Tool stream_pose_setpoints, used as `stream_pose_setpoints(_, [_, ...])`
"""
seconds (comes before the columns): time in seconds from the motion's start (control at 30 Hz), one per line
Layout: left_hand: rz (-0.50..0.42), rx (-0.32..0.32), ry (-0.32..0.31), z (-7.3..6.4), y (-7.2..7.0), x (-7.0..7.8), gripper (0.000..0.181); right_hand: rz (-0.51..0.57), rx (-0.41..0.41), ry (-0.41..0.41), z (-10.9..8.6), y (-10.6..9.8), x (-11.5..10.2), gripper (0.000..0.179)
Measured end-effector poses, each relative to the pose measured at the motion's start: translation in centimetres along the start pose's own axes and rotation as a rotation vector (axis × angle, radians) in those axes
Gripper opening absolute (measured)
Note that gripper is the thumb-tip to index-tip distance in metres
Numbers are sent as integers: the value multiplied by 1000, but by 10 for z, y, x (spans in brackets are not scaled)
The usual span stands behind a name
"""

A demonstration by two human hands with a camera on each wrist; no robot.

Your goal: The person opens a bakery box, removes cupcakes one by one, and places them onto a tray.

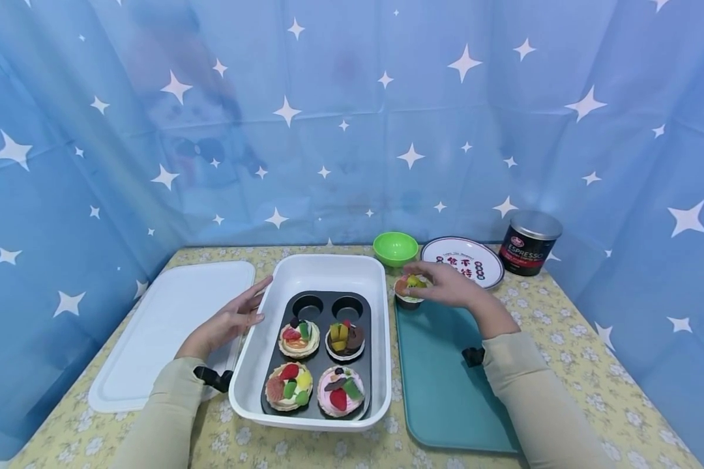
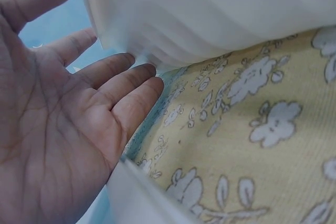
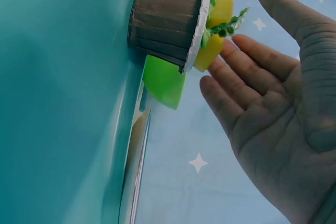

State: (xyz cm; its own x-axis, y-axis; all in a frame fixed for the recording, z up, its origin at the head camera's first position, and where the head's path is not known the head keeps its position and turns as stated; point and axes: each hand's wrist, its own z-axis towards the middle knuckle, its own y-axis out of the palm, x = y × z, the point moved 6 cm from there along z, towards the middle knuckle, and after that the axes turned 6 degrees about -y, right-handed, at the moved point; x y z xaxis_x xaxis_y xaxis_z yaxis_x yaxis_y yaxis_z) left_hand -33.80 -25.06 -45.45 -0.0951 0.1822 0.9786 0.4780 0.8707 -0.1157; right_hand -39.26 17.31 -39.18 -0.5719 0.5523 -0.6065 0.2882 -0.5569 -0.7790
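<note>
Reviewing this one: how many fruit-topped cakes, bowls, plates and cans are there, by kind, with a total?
Fruit-topped cakes: 5
Bowls: 1
Plates: 1
Cans: 1
Total: 8

Smooth plastic tub, glossy bowl

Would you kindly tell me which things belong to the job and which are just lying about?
Likely in use:
cupcake at the right hand
teal tray beneath
white tub by the left hand
muffin tin
four cakes inside

Seemingly lying about:
green bowl
plate
coffee can
white panel
</note>
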Motion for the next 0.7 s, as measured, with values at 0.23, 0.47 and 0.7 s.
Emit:
stream_pose_setpoints(0.23, [5,-2,5,-2,1,2,82,-19,34,-64,2,-1,-13,53])
stream_pose_setpoints(0.47, [4,5,-3,0,1,1,82,-7,32,-126,4,4,-33,55])
stream_pose_setpoints(0.7, [-6,4,2,1,-1,-1,81,-13,-12,-236,7,14,-58,56])
